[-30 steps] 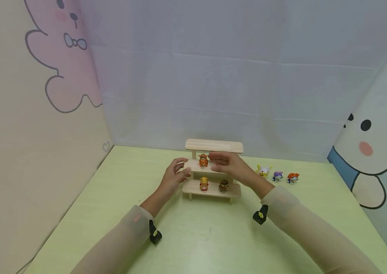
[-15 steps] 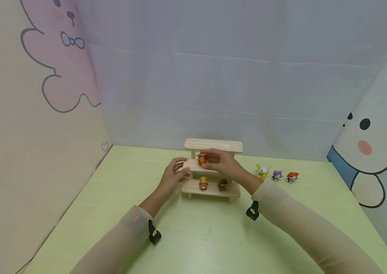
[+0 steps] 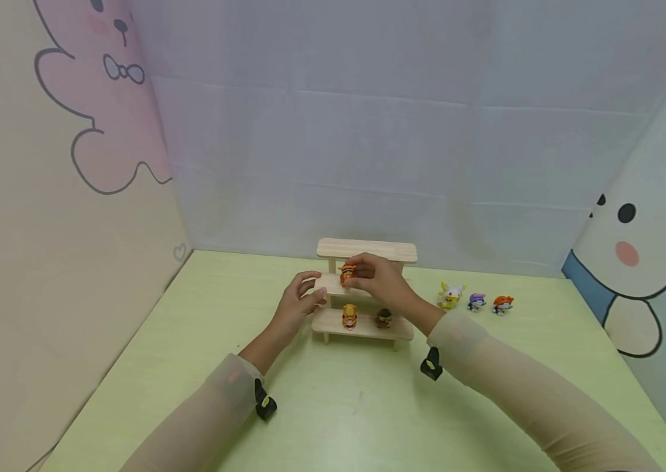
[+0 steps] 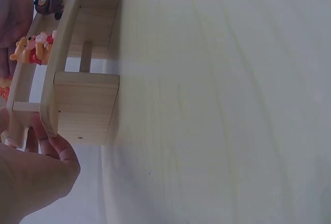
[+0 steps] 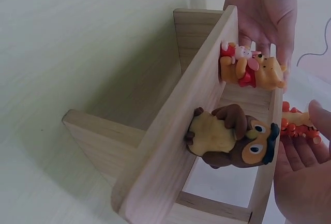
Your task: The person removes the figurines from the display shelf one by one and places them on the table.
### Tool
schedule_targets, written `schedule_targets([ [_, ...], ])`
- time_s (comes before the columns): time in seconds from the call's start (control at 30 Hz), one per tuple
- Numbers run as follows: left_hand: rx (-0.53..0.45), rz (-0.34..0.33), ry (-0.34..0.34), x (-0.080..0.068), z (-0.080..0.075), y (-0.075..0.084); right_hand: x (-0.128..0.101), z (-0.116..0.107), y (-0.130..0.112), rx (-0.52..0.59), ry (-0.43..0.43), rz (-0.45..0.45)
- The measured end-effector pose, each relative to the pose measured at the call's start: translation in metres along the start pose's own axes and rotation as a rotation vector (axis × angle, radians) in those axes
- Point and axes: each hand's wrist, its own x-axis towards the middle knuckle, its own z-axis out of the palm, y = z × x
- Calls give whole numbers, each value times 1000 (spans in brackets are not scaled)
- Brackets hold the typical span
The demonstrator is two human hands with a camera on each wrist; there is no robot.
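A three-tier wooden display shelf [image 3: 368, 250] stands on the table. My left hand [image 3: 295, 305] holds its left end at the middle tier; in the left wrist view the fingers [image 4: 61, 150] bend round the wood. Over the middle tier, my right hand [image 3: 383, 283] pinches an orange tiger figurine [image 3: 346, 273] between thumb and fingers, near the tier's left part. On the lowest tier sit a yellow bear figurine [image 5: 266, 74] with a small pink piglet at its front, and a brown owl figurine [image 5: 217, 136] to its right.
Right of the shelf, a white and yellow figurine [image 3: 451, 295], a purple-topped one [image 3: 477, 302] and an orange-topped one [image 3: 503, 305] stand in a row on the pale green table [image 3: 333, 406]. A hanging cloth [image 3: 321, 144] closes off the back.
My right hand has moved slightly left and closed its thumb and fingers on the tiger figurine, which has shifted a little left. The left hand has stayed at the shelf's end.
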Motion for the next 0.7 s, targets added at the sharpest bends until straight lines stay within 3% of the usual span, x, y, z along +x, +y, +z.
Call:
schedule_targets([
  [0.7, 9, 10, -7, -1, -1, -1, -21, -17, -2, -1, 58, 26],
])
